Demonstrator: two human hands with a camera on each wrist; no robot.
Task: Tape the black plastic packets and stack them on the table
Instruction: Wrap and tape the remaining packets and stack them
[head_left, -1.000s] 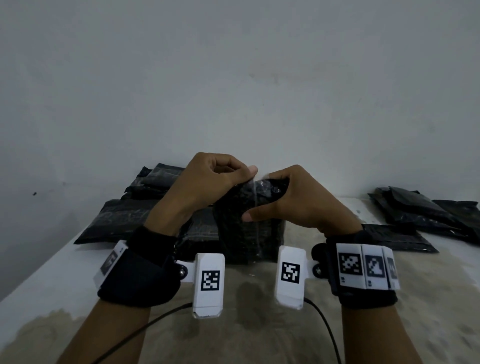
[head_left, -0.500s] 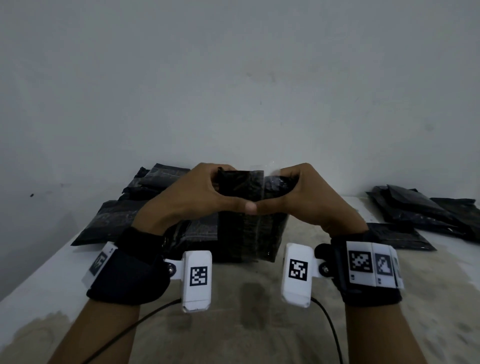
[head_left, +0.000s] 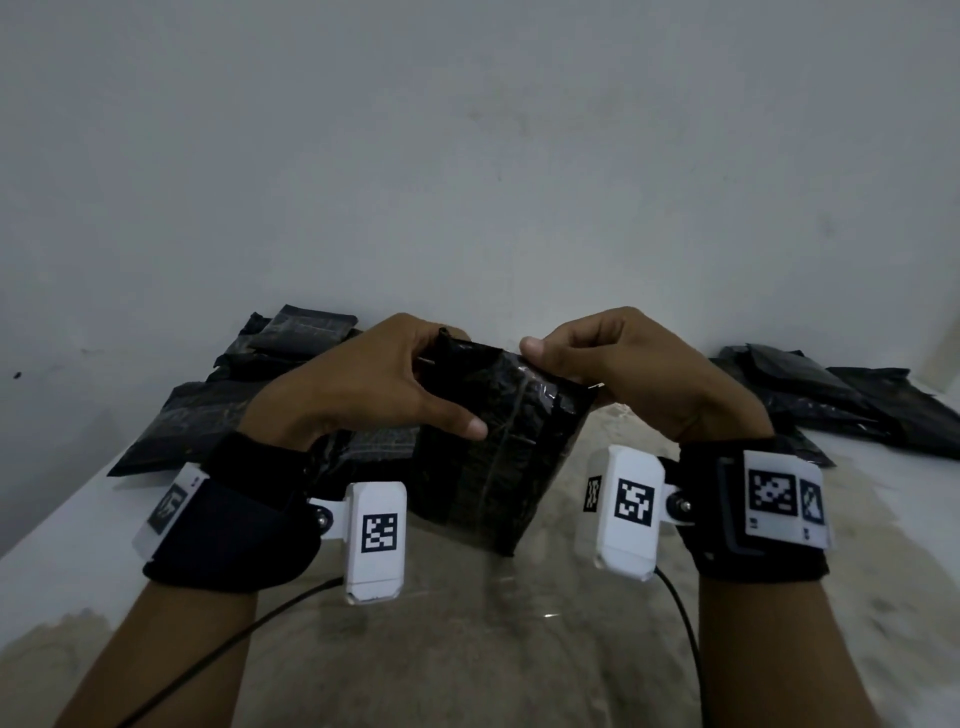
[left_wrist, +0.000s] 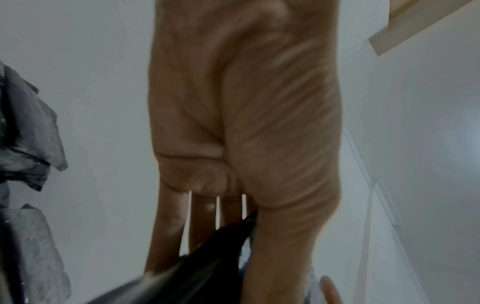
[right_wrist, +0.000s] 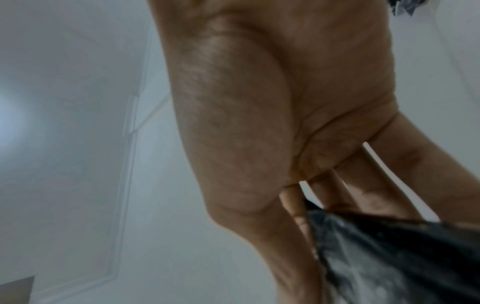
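A black plastic packet hangs tilted above the table, held by its top edge between both hands. My left hand grips the packet's upper left corner, thumb across its front. My right hand pinches the upper right corner, thumb on top. A shiny strip of clear tape lies over the packet's upper part. The left wrist view shows my left hand with fingers behind the black packet. Seen from the right wrist, my right hand holds the packet between thumb and fingers.
A pile of black packets lies at the back left of the table against the white wall. More black packets lie at the back right. A black cable runs from the right wrist camera.
The hands, which met at the packet's top middle, have slid apart to its upper corners. The packet has tilted, its bottom swinging right and toward me.
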